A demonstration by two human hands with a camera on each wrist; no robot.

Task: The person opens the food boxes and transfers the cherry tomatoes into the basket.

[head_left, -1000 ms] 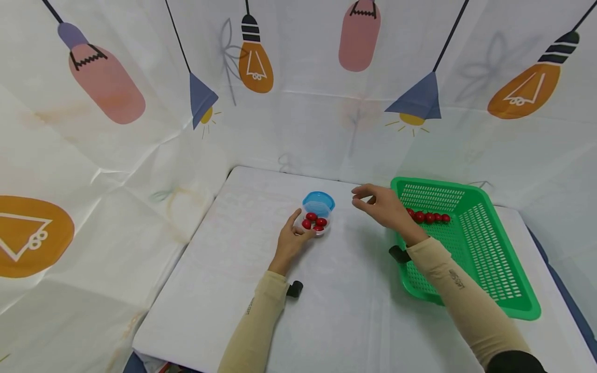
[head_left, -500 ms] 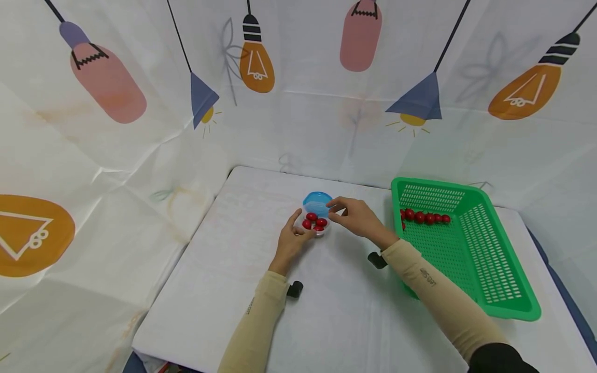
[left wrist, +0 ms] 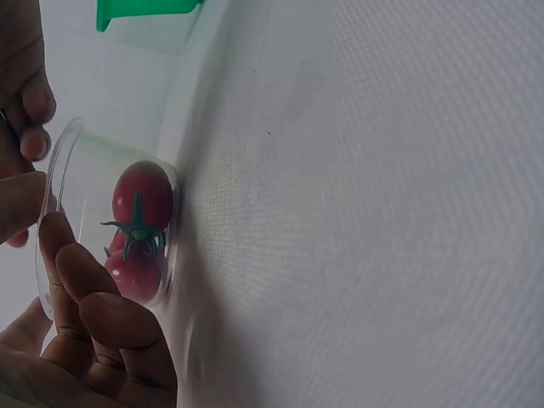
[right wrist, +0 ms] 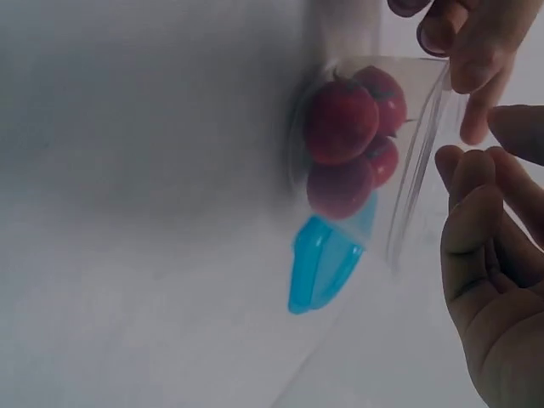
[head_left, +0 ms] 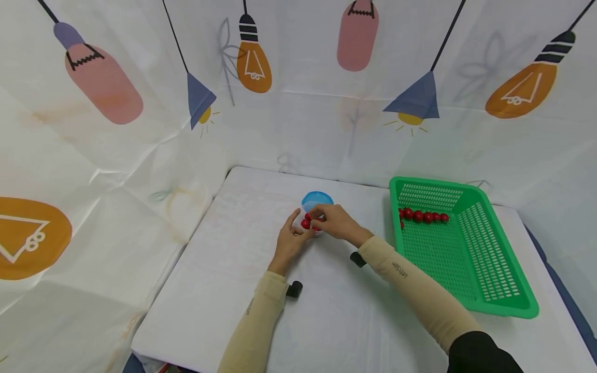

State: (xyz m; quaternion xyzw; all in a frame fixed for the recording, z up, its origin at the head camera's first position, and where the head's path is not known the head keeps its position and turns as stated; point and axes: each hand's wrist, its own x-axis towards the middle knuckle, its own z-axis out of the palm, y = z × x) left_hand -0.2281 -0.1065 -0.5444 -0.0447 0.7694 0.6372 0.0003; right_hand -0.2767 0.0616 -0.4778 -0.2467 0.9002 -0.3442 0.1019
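A small clear plastic tub (right wrist: 416, 161) holds several red cherry tomatoes (right wrist: 340, 123), with green stems visible through its wall. My left hand (head_left: 290, 242) grips the tub by its side, fingers and thumb around it near the rim. Over the tub's mouth is my right hand (head_left: 342, 223), its fingers loosely bent. In the right wrist view no tomato shows between those fingertips, which sit just outside the rim. From the head view, the right hand covers part of the tub. A blue lid (head_left: 317, 199) rests tilted just behind the tub.
A green perforated basket (head_left: 475, 202) stands on the right of the white-covered table (head_left: 224, 290). Several more cherry tomatoes (head_left: 428, 217) lie in a row at its far left. A printed white cloth (head_left: 303, 129) hangs behind and to the left.
My right hand has moved left from beside the basket's edge to above the tub. The left hand and the tub have stayed in place.
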